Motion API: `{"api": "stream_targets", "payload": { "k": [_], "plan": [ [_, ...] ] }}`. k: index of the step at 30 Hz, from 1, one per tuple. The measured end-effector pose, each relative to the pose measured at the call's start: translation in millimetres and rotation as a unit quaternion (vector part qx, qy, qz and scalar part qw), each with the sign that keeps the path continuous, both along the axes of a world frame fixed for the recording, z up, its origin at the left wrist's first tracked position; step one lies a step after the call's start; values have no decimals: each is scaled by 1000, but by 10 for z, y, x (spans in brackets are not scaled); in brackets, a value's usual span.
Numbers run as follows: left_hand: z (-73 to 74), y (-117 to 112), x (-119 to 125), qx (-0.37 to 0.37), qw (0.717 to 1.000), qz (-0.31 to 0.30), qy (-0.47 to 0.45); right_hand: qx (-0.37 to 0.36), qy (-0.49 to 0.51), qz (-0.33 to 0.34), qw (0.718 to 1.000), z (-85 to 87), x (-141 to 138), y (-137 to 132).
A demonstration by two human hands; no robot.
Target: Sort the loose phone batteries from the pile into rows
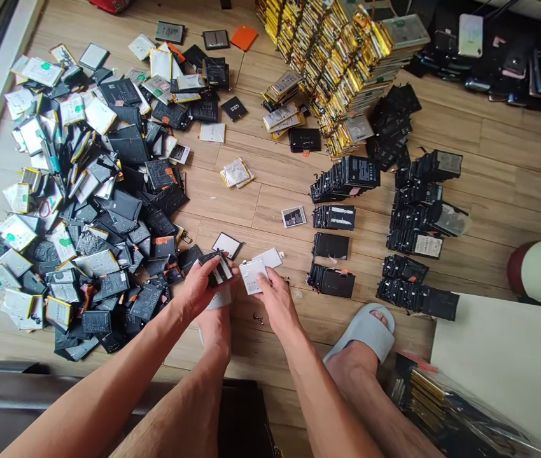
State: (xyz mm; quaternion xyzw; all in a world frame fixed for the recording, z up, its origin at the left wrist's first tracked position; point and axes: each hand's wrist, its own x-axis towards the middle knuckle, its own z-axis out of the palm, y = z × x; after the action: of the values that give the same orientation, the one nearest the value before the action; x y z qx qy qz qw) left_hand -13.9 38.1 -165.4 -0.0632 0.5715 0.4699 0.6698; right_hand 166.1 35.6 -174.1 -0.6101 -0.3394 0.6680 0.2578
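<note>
My left hand [198,287] grips a small bunch of black phone batteries [219,270] above the floor, at the front edge of a large loose heap of mixed black and white batteries [103,210]. My right hand [276,298] holds a white flat battery [252,277] by its edge. A second white battery [268,258] lies just beyond it, touching or nearly touching it. A single dark battery with a white face [227,245] lies on the floor just beyond my hands. The two hands are close together but apart.
Sorted rows of black battery stacks [344,179] stand to the right, with tall gold-edged stacks [342,70] behind them. Old phones [490,70] lie at the top right. My slippered feet [363,337] rest on the wooden floor below the hands.
</note>
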Motion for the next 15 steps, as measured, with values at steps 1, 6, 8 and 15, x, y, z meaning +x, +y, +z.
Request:
{"api": "stream_targets", "payload": {
  "k": [1, 6, 8, 15],
  "plan": [
    [15, 2, -21, -1, 1000, -6, -7, -21, 13, -17, 1000, 2, 14, 5],
    [12, -57, -11, 41, 999, -18, -29, 50, -71, 15, 996, 153, -57, 43],
    [-26, -91, 38, 39, 999, -9, -26, 123, -142, 40, 981, 225, -164, 30],
    [-45, -98, 191, -17, 998, 23, -62, 273, -269, 68, 921, 182, -712, -207]
  ]
}}
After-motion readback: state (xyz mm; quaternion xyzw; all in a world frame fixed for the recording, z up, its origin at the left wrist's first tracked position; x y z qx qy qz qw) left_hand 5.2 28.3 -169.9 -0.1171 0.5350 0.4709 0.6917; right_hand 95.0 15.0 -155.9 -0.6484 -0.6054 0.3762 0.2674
